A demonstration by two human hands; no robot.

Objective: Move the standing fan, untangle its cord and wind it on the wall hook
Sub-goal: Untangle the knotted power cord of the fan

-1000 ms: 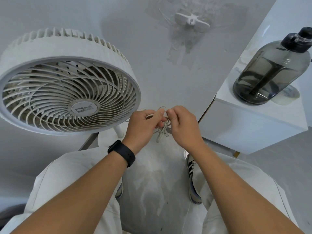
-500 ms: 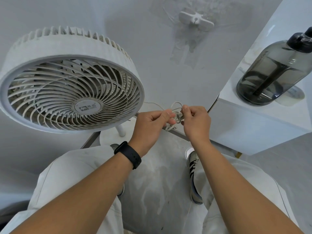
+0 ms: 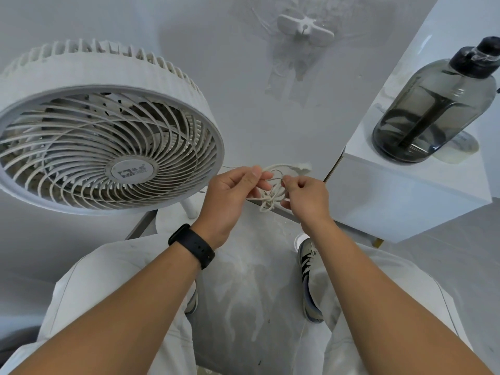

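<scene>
Both sets of fingertips pinch the knotted white cord point(image 3: 271, 195), left hand point(image 3: 232, 195) on one side, right hand point(image 3: 305, 199) on the other, the tangle hanging between them. The fan point(image 3: 104, 131) stands just left of the hands. High on the wall, the hook point(image 3: 305, 27) sits bare; a dark water jug point(image 3: 435, 104) rests on the cabinet point(image 3: 405, 201) to the right.

A dusty grey floor point(image 3: 243, 307) lies below the pinched cord, and the person's shoes point(image 3: 308, 277) stand on it. To the right of the grip, a white cabinet point(image 3: 400, 201) carries a smoky dark water bottle point(image 3: 433, 104).
</scene>
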